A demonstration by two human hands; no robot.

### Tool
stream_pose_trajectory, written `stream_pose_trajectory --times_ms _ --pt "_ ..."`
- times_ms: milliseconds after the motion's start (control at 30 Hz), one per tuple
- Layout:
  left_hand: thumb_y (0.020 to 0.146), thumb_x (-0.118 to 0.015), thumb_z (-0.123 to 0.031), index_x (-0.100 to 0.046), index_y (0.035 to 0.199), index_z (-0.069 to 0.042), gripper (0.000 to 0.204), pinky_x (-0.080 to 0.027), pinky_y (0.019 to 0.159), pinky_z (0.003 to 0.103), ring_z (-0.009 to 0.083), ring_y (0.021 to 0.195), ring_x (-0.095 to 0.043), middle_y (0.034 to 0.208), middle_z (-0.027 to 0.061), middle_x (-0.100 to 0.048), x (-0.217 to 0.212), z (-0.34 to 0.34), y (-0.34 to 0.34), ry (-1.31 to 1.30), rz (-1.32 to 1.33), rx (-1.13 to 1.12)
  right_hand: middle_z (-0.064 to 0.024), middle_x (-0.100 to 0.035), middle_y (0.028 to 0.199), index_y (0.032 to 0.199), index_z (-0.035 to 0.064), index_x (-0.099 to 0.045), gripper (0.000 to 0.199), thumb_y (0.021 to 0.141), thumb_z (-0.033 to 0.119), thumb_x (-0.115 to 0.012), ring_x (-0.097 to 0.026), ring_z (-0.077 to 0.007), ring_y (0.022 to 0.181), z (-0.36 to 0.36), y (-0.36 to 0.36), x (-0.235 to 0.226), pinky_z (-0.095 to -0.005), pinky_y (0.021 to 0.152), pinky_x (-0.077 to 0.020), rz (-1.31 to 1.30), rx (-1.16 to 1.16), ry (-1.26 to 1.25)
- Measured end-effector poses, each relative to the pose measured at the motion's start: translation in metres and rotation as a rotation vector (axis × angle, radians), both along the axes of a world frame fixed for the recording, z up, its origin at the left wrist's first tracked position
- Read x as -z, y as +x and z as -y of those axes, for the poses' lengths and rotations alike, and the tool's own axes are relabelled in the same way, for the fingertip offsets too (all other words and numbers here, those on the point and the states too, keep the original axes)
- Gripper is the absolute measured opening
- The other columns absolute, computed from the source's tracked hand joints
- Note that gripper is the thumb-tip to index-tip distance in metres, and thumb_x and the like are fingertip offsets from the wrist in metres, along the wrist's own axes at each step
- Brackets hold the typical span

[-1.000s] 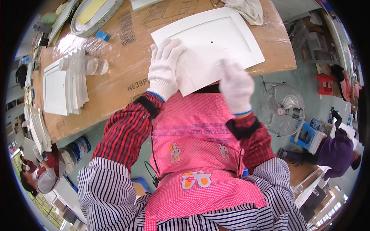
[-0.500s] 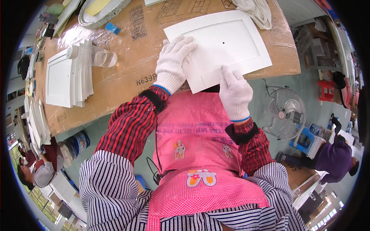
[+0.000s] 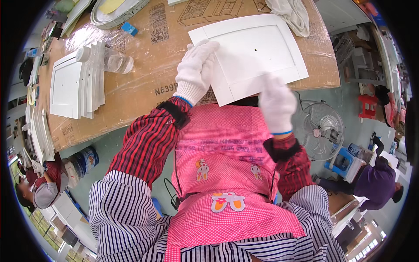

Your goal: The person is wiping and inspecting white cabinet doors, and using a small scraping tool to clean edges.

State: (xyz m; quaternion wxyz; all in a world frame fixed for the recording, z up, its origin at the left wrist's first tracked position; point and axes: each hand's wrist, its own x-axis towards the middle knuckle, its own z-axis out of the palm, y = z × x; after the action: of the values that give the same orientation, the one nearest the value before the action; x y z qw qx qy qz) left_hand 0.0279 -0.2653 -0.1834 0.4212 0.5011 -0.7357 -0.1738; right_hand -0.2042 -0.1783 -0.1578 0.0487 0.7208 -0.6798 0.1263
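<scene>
A white framed panel [image 3: 248, 56] with a recessed middle and a small dark hole lies tilted at the near edge of the table, its near corner jutting over my apron. My left hand [image 3: 196, 70], in a white knitted glove, grips the panel's left edge; the thumb is hidden. Over the near right part of the panel's frame is my gloved right hand [image 3: 278, 102]. Motion smears its fingers, so I cannot make out whether they hold anything or touch the surface.
Cardboard covers the table [image 3: 144, 105]. On it are a stack of similar white panels [image 3: 65, 89], a clear bottle [image 3: 117, 61], a small blue block [image 3: 129, 29], a round tub [image 3: 118, 17] and a white cloth [image 3: 292, 15]. A fan [image 3: 323, 131] stands at right; co-workers sit on both sides.
My right hand has moved right along the panel's near edge. My left hand keeps its place on the panel's left edge, and the panel has barely shifted.
</scene>
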Motion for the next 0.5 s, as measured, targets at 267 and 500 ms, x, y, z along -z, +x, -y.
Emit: stream_pose_trajectory --times_ms 267,500 --pt "0.109 -0.05 -0.02 -0.064 0.135 0.0 0.036 -0.035 0.124 0.04 0.0323 0.121 -0.07 0.12 0.0153 -0.078 -0.003 -0.003 0.007 0.188 -0.347 0.045 -0.0117 -0.068 0.084 0.118 0.0154 -0.075 0.028 0.092 0.014 -0.068 -0.07 -0.0329 0.072 -0.012 0.07 -0.023 -0.0445 0.062 -0.0561 0.352 -0.225 0.063" --pt "0.109 -0.05 -0.02 -0.065 0.133 0.002 0.036 -0.035 0.124 0.042 0.0315 0.123 -0.069 0.119 0.0164 -0.078 -0.004 -0.003 0.003 0.166 -0.285 0.04 -0.0088 -0.065 0.091 0.126 0.0142 -0.071 0.03 0.098 0.016 -0.06 -0.065 -0.0279 0.071 0.028 -0.061 0.015 -0.0396 0.061 -0.054 -0.12 -0.008 -0.168"
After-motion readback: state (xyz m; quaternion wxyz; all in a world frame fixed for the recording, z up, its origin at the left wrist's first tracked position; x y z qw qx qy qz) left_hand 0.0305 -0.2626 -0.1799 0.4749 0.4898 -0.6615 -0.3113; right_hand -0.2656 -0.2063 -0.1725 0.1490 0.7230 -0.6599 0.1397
